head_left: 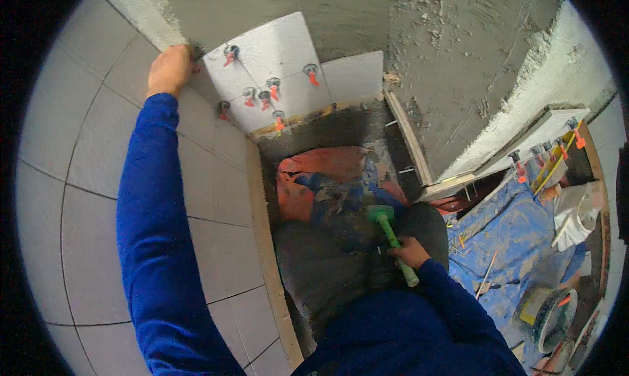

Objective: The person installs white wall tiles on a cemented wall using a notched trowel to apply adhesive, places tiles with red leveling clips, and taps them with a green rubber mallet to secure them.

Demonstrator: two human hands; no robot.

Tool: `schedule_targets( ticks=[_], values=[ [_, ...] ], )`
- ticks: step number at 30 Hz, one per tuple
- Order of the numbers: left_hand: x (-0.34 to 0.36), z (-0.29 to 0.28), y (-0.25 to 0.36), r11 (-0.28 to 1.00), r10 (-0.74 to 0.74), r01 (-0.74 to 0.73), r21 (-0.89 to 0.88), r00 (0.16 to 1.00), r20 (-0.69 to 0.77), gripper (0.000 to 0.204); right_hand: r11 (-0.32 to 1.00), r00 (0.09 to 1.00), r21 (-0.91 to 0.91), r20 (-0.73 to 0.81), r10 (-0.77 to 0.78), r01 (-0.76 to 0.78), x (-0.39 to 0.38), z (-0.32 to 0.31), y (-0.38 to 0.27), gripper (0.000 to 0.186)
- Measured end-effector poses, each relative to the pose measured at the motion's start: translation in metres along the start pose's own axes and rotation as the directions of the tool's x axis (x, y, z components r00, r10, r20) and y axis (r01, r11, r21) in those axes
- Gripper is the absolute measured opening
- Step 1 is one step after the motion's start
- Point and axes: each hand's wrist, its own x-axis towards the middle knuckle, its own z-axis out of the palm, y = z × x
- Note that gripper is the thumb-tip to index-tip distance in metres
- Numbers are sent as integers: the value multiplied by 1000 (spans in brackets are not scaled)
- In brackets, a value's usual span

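Note:
My left hand (169, 71) reaches up the tiled left wall (92, 153), fingers curled at the corner beside a white tile (259, 38); a small red piece shows by the fingertips, but what they grip is unclear. Red and metal tile levelling clips (274, 87) sit on that tile, beside a second, lower white tile (354, 74). My right hand (409, 251) grips the handle of a green mallet (381, 215), held low over my dark-trousered legs.
Grey plastered wall (452, 61) fills the upper right, above a clipped tile strip (545, 137). A dusty blue sheet (485, 238) holds scattered sticks. A bucket (544, 317) and white bag (573, 215) lie right. A wooden board (265, 241) edges the left wall; red cloth (314, 163) lies ahead.

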Motion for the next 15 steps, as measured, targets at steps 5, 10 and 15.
schedule_targets(
  ticks=[5,10,15],
  values=[
    [-4,2,4,1000,9,-9,29,1000,-28,30,973,977,121,-63,204,-196,-4,1,-5,32],
    [-3,4,2,999,36,-36,27,999,-14,26,986,986,93,-83,144,-137,-12,2,-29,33],
    [-2,6,0,998,49,-49,46,999,-13,25,974,980,134,-49,191,-183,-17,-2,-41,35]
  ],
)
